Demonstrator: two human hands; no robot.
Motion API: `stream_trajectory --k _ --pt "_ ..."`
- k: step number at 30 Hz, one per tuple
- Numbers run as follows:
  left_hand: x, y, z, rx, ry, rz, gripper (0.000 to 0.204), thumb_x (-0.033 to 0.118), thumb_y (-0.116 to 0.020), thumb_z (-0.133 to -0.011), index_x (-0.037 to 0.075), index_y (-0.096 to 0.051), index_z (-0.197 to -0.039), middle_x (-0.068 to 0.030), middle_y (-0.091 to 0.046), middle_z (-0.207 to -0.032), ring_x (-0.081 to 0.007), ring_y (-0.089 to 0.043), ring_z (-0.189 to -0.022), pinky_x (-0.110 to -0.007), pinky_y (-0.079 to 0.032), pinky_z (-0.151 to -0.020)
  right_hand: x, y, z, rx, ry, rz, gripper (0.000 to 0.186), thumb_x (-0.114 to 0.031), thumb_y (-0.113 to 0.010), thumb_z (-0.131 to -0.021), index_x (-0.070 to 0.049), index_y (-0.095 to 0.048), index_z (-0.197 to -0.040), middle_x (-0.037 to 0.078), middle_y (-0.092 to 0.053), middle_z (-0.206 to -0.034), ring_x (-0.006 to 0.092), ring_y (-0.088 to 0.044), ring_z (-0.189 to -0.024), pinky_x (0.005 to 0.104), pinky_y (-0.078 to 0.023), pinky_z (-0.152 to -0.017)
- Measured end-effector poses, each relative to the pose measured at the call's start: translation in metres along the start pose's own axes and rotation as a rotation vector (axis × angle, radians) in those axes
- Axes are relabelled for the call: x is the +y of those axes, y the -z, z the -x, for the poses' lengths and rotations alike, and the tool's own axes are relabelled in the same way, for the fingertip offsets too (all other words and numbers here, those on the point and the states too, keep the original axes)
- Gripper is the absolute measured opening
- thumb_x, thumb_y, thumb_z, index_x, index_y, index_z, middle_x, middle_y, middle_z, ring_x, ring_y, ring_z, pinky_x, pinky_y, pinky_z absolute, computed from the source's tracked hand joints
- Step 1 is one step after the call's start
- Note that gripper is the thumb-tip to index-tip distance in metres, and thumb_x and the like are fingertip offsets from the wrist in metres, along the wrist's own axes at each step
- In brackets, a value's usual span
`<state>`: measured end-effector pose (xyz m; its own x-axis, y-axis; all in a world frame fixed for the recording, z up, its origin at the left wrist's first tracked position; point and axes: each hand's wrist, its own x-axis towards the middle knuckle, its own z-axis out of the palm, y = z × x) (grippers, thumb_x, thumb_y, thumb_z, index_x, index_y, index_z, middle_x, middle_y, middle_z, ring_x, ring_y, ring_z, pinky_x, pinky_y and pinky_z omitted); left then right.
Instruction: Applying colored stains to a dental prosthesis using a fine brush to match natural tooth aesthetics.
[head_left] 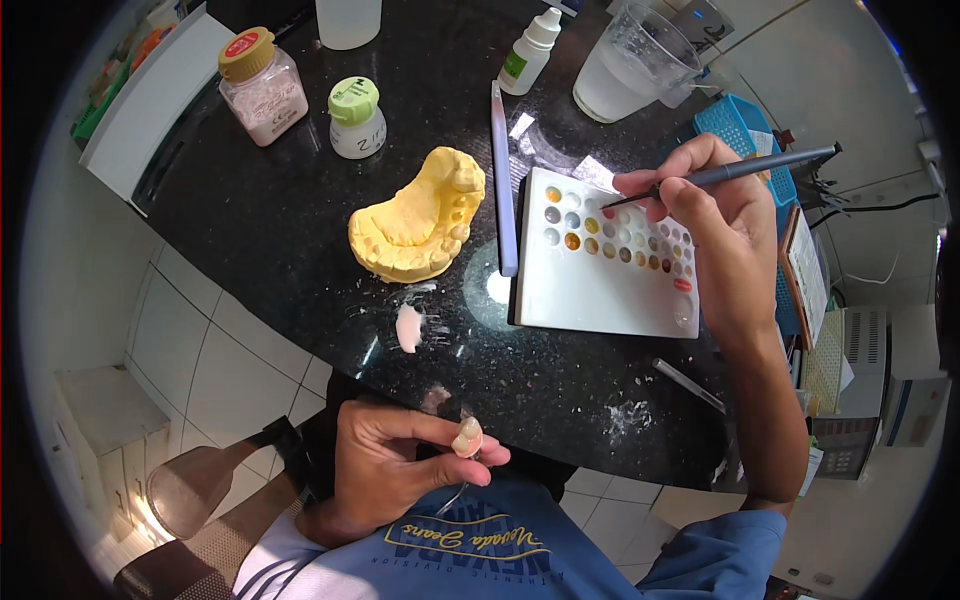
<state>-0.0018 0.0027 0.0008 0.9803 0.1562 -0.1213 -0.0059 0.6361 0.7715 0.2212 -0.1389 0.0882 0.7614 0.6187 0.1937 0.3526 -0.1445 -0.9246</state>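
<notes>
The brush point(775, 163) is gripped by the right hand point(728, 210), its thumb and fingers closed on the handle. Its long axis is slanted from upper right to lower left, and its tip is held at the coloured wells point(572, 242) of the white palette point(600, 290); contact cannot be told. The false tooth point(467, 438) is pinched between thumb and fingers of the left hand point(395, 447), by the table's point(560, 395) near edge, well apart from the tip, leftward and toward the body.
</notes>
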Motion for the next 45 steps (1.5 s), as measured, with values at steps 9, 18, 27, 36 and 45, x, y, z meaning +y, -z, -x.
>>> stream_trajectory --k 9,18,27,36,45 --pt "0.011 -0.009 -0.006 0.114 0.138 -0.065 0.019 0.003 -0.079 -0.063 -0.004 -0.061 -0.065 -0.021 -0.065 -0.069 -0.0225 -0.067 -0.065 -0.029 -0.056 -0.059 -0.003 -0.017 -0.008 -0.166 -0.038 0.06 0.007 -0.007 -0.051 -0.079 -0.001 -0.053 -0.077 0.007 -0.057 -0.069 0.0205 -0.061 -0.095 0.0348 -0.043 -0.09" --pt "0.012 -0.011 -0.006 0.127 0.145 -0.061 0.023 0.008 -0.081 -0.063 -0.002 -0.06 -0.061 -0.0176 -0.067 -0.069 -0.0161 -0.067 -0.064 -0.027 -0.054 -0.064 0.005 -0.019 -0.008 -0.189 0.051 0.128 0.007 -0.005 -0.05 -0.077 0.001 -0.054 -0.076 0.001 -0.049 -0.061 0.0093 -0.056 -0.066 0.041 -0.038 -0.099" --pt "0.005 -0.01 0.0 0.123 0.111 -0.054 0.025 0.01 -0.08 -0.065 -0.003 -0.06 -0.071 -0.0217 -0.065 -0.068 -0.021 -0.067 -0.061 -0.026 -0.055 -0.055 -0.002 -0.021 -0.003 -0.172 0.031 0.126 0.008 -0.007 -0.052 -0.079 0.001 -0.054 -0.076 0.003 -0.051 -0.063 0.0157 -0.061 -0.082 0.038 -0.041 -0.094" --pt "-0.017 0.002 0.003 -0.023 -0.03 0.21 0.022 -0.006 -0.07 -0.072 -0.003 -0.062 -0.092 -0.0223 -0.064 -0.087 -0.0259 -0.065 -0.084 -0.034 -0.056 -0.073 -0.028 -0.022 0.055 -0.022 0.188 0.109 0.018 -0.012 -0.047 -0.09 0.002 -0.05 -0.101 0.01 -0.054 -0.08 0.0232 -0.061 -0.079 0.0304 -0.048 -0.071" --pt "-0.018 -0.008 0.004 0.183 0.007 0.131 0.025 0.012 -0.077 -0.067 0.0 -0.057 -0.076 -0.0202 -0.065 -0.072 -0.0275 -0.067 -0.064 -0.035 -0.057 -0.059 -0.022 -0.056 0.107 -0.198 0.443 0.036 0.022 0.0 -0.073 -0.066 0.001 -0.056 -0.081 0.013 -0.061 -0.068 0.0224 -0.064 -0.059 0.0284 -0.055 -0.05"
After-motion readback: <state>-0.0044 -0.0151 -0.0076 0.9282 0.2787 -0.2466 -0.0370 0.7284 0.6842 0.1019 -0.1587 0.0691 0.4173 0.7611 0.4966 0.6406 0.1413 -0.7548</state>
